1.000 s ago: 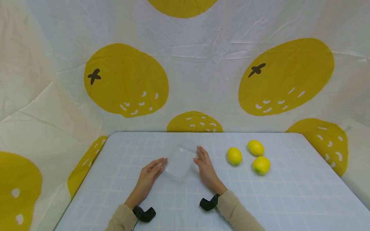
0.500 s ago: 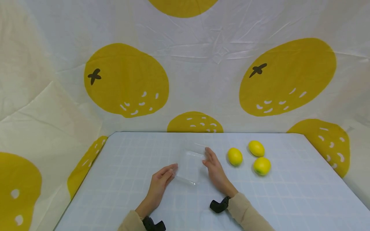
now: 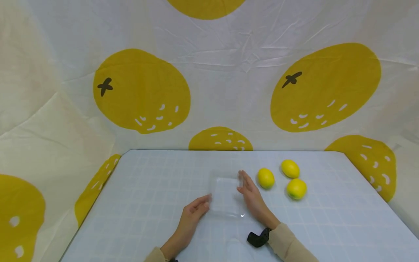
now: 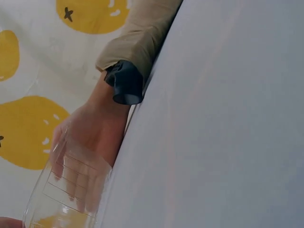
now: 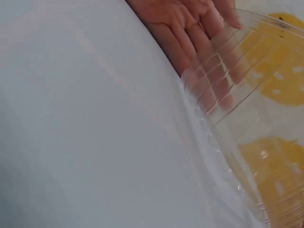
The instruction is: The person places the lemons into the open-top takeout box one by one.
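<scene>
Between my two hands, a clear see-through plastic container [image 3: 225,198] sits at the middle of the table. My left hand [image 3: 193,217] lies along its left side, fingers straight against the wall. In the right wrist view this left hand [image 5: 178,21] shows its palm through the clear plastic, the thumb near the rim. My right hand [image 3: 254,203] is at the right side, fingers extended along the wall. The left wrist view shows that right hand [image 4: 90,135] behind the plastic container [image 4: 71,183], fingers straight. Neither hand curls round it.
To the right of my right hand lie three yellow lemons: one lemon [image 3: 266,178] closest to it, a lemon [image 3: 290,168] farther back and a lemon [image 3: 296,189] in front. The pale checked table [image 3: 157,174] ends at a fruit-print cloth [image 3: 229,91] behind.
Both hands have moved rightward and a little nearer to me, with the clear container between them. The container has turned from slanted to nearly square with the table. The lemons stay in place.
</scene>
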The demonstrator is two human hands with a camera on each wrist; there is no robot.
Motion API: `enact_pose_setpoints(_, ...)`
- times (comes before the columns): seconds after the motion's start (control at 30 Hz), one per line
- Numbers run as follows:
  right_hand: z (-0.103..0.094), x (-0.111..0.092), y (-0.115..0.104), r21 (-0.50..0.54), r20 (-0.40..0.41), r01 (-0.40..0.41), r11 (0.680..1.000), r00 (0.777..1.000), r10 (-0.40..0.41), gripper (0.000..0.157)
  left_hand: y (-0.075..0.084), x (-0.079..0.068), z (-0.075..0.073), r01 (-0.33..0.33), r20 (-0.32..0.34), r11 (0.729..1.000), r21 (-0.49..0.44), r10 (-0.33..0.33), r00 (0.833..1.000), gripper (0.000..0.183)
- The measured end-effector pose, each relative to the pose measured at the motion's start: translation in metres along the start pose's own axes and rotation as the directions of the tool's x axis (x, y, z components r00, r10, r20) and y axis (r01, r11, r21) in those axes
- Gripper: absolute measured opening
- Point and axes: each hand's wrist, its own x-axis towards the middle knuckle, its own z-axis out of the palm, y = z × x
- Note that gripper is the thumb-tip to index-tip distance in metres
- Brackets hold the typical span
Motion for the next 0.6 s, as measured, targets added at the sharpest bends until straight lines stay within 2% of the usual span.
enact_pose_setpoints(0.27, -0.0034, -0.0058, -0.0025, -0.089, -0.04, -0.036, 0.995, 0.999, 0.033, 0.069, -0.0028, -0.0036, 0.0054, 0.001, 0.071, 1.0, 0.002, -0.001, 0.997, 0.05)
enact_pose_setpoints(0.6, -0.0064, -0.0045, -0.0024, -0.124, -0.054, -0.061, 0.99, 0.997, 0.054, 0.071, -0.002, -0.0025, 0.0074, -0.015, 0.087, 0.999, 0.044, 0.011, 0.996, 0.05)
